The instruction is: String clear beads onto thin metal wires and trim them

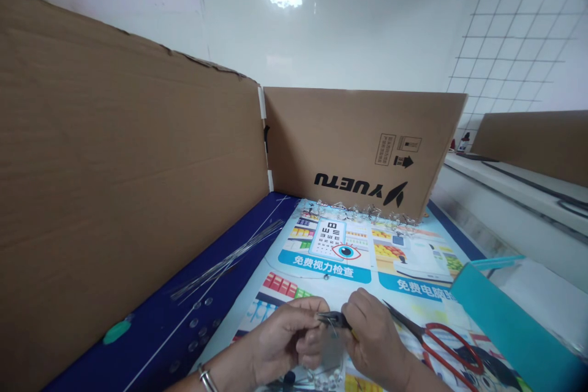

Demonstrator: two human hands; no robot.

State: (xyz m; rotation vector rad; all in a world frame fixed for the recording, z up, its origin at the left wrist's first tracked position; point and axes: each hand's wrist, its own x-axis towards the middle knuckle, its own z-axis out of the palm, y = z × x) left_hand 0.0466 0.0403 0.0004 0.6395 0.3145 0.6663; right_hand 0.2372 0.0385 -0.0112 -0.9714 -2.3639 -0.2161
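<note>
My right hand (374,334) is closed around a pair of pliers (337,318) whose dark jaws point left. The fingertips of my left hand (291,337) are pinched together at the tip of those jaws, on a thin wire (332,327) that curves down between the hands. Most of the wire is hidden by my fingers. Below the hands lie several clear beads (327,378), partly covered. Just right of my right hand rest scissors (452,343) with red handles and dark blades.
Cardboard panels (138,165) stand along the left and back. Several thin straight wires (229,263) and clear round discs (193,323) lie on the blue cloth, near a green piece (117,332). Clear wiry pieces (367,213) line the back panel's foot. At right sits a turquoise box (509,324).
</note>
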